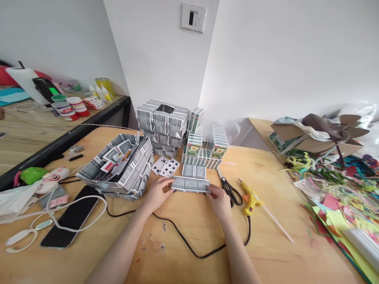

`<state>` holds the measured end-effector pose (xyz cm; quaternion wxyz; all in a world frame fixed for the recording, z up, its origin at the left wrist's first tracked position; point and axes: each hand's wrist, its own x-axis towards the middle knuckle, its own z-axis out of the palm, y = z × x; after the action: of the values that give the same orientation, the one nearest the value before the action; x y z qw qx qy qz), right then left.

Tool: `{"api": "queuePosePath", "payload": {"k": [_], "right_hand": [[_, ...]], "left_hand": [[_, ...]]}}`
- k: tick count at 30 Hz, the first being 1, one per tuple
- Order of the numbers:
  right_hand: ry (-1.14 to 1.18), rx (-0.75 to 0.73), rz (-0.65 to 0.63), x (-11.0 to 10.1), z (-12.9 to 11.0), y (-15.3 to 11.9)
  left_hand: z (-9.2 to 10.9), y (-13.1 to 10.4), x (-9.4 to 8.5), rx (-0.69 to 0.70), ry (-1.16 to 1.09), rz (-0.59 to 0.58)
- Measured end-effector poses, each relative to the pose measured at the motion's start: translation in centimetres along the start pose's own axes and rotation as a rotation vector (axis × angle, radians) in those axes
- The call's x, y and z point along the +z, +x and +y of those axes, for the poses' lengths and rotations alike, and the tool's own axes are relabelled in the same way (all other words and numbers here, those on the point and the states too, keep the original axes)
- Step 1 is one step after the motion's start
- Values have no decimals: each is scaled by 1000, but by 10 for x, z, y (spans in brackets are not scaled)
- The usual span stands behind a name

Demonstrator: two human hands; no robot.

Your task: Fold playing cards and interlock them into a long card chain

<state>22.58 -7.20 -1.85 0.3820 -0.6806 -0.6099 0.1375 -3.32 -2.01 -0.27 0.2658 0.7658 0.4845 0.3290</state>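
A strip of joined playing cards (pixel 191 184), patterned backs up, lies crosswise in front of me. My left hand (pixel 160 192) grips its left end between thumb and fingers. At the right end my right hand (pixel 219 200) pinches the strip the same way. Just behind it lie more face-down cards (pixel 194 170), and two face-up club cards (pixel 166 167) rest to the left. Black-handled scissors (pixel 231 191) and a yellow hot glue gun (pixel 251 199) with a glue stick lie to the right of my right hand.
Left stands a basket made of cards (pixel 139 165), with stacked card boxes (pixel 162 122) behind. Card packs (pixel 194 149) are piled at the back. A black cord (pixel 189 248) crosses the table; a phone (pixel 71 217) lies left. Coloured paper (pixel 340 225) and a cardboard box (pixel 314 136) are right.
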Motion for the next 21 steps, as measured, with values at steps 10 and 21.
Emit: {"api": "queuePosePath", "payload": {"k": [10, 21], "right_hand": [[-207, -54, 7, -5, -10, 1], [-150, 3, 21, -4, -7, 2]], "left_hand": [[-1, 0, 11, 100, 170, 11], [9, 0, 4, 100, 256, 11]]}}
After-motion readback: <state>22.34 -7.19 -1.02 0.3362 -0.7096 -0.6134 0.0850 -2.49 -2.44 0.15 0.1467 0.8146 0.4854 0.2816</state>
